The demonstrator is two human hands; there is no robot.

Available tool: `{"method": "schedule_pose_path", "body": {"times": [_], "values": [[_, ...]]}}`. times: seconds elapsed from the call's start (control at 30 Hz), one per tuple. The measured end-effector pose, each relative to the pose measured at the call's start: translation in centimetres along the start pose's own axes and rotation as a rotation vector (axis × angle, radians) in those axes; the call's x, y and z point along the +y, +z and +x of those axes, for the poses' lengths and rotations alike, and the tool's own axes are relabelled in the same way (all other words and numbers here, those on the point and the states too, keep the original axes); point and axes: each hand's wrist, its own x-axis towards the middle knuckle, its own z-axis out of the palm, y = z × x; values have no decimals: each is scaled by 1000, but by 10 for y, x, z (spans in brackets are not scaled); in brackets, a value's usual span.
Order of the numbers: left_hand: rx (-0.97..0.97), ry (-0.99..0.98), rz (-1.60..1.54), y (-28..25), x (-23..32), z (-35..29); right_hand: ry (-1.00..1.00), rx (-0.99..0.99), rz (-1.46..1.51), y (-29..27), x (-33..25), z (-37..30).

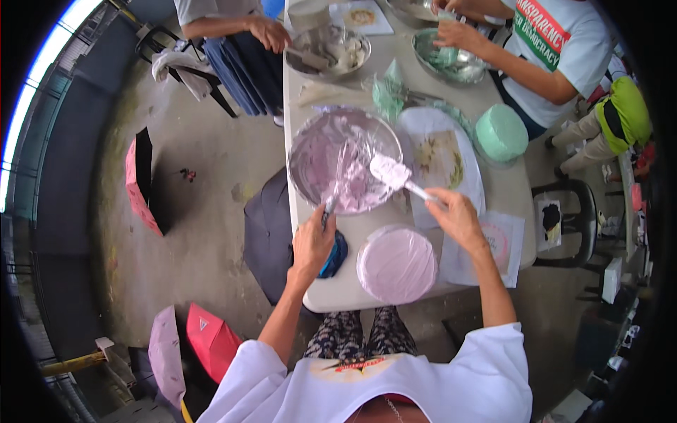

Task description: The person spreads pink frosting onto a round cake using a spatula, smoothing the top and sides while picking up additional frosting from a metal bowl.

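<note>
Gripped in the right hand [457, 217], a white spatula [392, 173] slants up and away from the fingers, its frosted blade over the near rim of the steel mixing bowl [344, 161]. Left hand [312, 243] closes on a slim dark-handled tool [328, 206] whose tip reaches the bowl's lower edge; what kind of tool cannot be told. Just below this hand lies a blue object [334, 258]. Between both wrists, nearer the body, sits a round pink-frosted cake [396, 264]. Beyond the spatula rests a mint-green cake [501, 132].
</note>
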Motion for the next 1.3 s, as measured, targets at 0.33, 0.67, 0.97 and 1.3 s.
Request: {"method": "schedule_pose_path", "body": {"times": [0.33,0.67,0.97,1.3], "values": [[30,117,-24,-7,1,-14,-68,-38,28,14,11,3],[87,350,134,7,6,-31,-106,-49,-20,25,-11,33],[-9,183,-182,-17,17,-17,-88,-65,-43,10,-17,40],[108,289,85,-16,-12,-5,-159,-57,-55,3,-24,34]]}}
